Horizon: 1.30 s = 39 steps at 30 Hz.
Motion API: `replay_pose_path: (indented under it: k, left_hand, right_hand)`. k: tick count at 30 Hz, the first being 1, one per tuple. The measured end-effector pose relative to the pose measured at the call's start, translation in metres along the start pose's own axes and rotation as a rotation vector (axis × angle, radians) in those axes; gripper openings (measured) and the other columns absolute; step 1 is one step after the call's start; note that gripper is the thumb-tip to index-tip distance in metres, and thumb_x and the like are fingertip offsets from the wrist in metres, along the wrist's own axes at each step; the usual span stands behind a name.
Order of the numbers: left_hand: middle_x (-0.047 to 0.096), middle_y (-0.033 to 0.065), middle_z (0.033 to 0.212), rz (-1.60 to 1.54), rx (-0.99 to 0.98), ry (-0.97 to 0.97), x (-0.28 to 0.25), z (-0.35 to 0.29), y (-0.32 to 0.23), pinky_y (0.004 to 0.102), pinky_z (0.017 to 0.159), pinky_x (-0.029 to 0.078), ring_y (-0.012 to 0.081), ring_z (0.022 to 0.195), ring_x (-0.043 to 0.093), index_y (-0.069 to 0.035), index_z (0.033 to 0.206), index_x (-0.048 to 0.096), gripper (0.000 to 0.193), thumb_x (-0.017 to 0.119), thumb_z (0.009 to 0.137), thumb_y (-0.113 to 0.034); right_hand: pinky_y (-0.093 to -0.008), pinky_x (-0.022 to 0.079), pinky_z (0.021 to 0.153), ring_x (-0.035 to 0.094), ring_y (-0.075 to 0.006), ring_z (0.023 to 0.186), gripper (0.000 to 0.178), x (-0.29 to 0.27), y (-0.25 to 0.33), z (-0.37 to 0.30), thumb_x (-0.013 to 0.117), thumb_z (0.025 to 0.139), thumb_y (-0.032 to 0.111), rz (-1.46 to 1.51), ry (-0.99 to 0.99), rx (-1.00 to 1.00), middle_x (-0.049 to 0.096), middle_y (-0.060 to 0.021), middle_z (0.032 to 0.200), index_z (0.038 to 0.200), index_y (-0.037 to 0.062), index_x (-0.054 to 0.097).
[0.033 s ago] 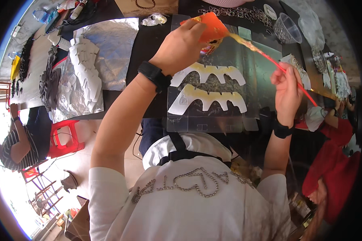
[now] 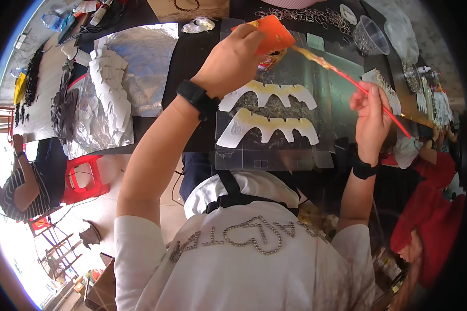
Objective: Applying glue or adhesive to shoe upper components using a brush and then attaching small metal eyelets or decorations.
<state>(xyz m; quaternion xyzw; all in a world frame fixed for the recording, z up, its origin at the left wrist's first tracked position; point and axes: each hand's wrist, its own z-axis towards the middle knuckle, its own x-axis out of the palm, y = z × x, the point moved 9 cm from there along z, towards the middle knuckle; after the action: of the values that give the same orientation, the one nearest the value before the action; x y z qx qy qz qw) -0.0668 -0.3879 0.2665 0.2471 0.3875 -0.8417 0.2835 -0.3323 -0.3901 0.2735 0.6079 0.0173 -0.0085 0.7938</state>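
Note:
My left hand [image 2: 238, 52] is closed on an orange, flat, card-like piece [image 2: 276, 35] at the far side of the work area. Under that piece a red and yellow container [image 2: 269, 62] partly shows. In my right hand [image 2: 371, 114] is a thin red stick [image 2: 350, 79], pinched between the fingers. Yellowish, sticky-looking paste coats the stick's far end, which reaches the orange piece's right corner. Two white scalloped cut-outs, a nearer one [image 2: 267, 128] and a farther one [image 2: 275, 93], lie on a clear plastic sheet [image 2: 275, 161]. Yellowish smears run along their upper edges.
Left of my arm, a stack of white cut pieces [image 2: 109, 93] rests on silver foil sheets [image 2: 148, 67]. Metal rings [image 2: 311, 18] and a clear plastic cup [image 2: 371, 36] stand at the far right. A person in red [image 2: 425, 223] is close on my right; another sits at far left.

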Motion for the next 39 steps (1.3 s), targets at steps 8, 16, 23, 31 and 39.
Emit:
replay_pose_path:
  k: [8,16,23,31,39]
  left_hand:
    - [0.055,0.0164,0.102,0.111,0.117,0.612,0.033,-0.063,-0.063,0.0385,0.082,0.044,0.0318,0.096,0.053,0.002,0.094,0.057,0.029,0.068,0.073,-0.015]
    - [0.047,0.0180,0.118,0.110,0.023,0.649,0.081,-0.085,-0.086,0.0408,0.090,0.040,0.0332,0.111,0.044,-0.001,0.104,0.053,0.051,0.074,0.066,-0.028]
    - [0.041,0.0209,0.128,0.160,0.044,0.585,0.098,-0.088,-0.087,0.0422,0.093,0.038,0.0357,0.120,0.038,-0.001,0.113,0.050,0.061,0.074,0.067,-0.033]
    - [0.040,0.0207,0.130,0.158,0.048,0.604,0.101,-0.088,-0.083,0.0444,0.096,0.035,0.0365,0.121,0.037,-0.004,0.119,0.048,0.065,0.074,0.068,-0.035]
    - [0.038,0.0203,0.131,0.144,0.024,0.651,0.103,-0.087,-0.081,0.0454,0.097,0.034,0.0373,0.122,0.036,-0.005,0.122,0.047,0.067,0.073,0.069,-0.036]
  right_hand:
    - [-0.0271,0.040,0.063,0.047,-0.0136,0.069,0.025,0.024,-0.052,0.004,0.046,0.095,0.019,0.950,0.146,0.500,0.052,-0.0058,0.081,0.102,-0.0024,0.056]
    - [-0.0275,0.040,0.065,0.047,-0.0140,0.071,0.022,-0.008,-0.051,0.012,0.044,0.095,0.016,1.304,0.017,0.375,0.048,-0.0055,0.082,0.102,-0.0024,0.054]
    - [-0.0266,0.038,0.058,0.047,-0.0126,0.063,0.025,-0.029,-0.073,-0.024,0.047,0.094,0.021,0.554,0.019,0.488,0.054,-0.0046,0.074,0.095,-0.0008,0.058]
    - [-0.0242,0.042,0.057,0.051,-0.0113,0.059,0.026,-0.006,-0.067,-0.025,0.046,0.094,0.021,0.050,0.147,0.403,0.057,-0.0041,0.072,0.092,-0.0008,0.060]
    - [-0.0244,0.044,0.057,0.052,-0.0119,0.060,0.025,-0.008,-0.054,-0.025,0.046,0.095,0.018,0.015,0.160,0.304,0.057,-0.0053,0.072,0.094,-0.0028,0.059]
